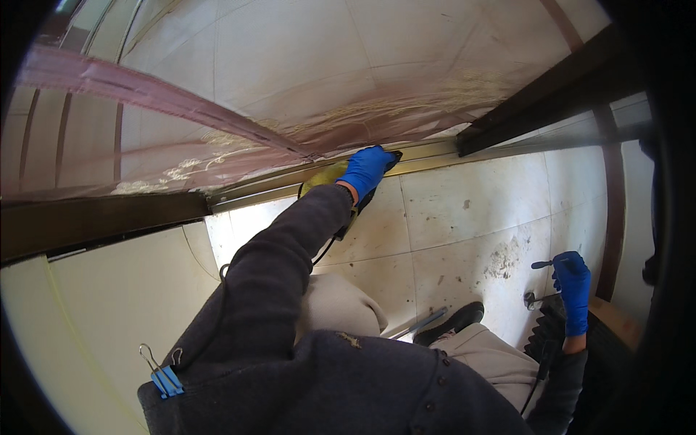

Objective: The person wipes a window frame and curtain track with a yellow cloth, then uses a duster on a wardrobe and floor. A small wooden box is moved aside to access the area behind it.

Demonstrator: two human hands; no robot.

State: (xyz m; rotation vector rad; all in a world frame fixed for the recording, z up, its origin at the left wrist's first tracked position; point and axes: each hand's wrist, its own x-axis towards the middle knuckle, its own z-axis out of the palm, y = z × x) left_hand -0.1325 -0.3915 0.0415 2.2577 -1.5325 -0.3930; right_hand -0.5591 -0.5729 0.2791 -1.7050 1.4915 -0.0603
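In a blue glove, my left hand (365,169) reaches forward to the brass-coloured sliding-door track (429,155). Its fingers are closed around a small dark object (395,157), mostly hidden by the glove. A yellow-green item (326,175), perhaps a cloth or sponge, lies over the track beside that hand. Below the wrist sits a black device (342,232) with a cord. My right hand (573,277), also gloved in blue, grips a slim hand tool with a dark blue handle (541,265). Its working end cannot be made out.
A sheer pink curtain (217,117) hangs beyond the track. Dark frame posts (549,89) stand at either end. Stained floor tiles (462,201) lie before me. A grey bar (429,321) rests near my black shoe (454,326). Beside my right arm is a black ribbed object (538,331).
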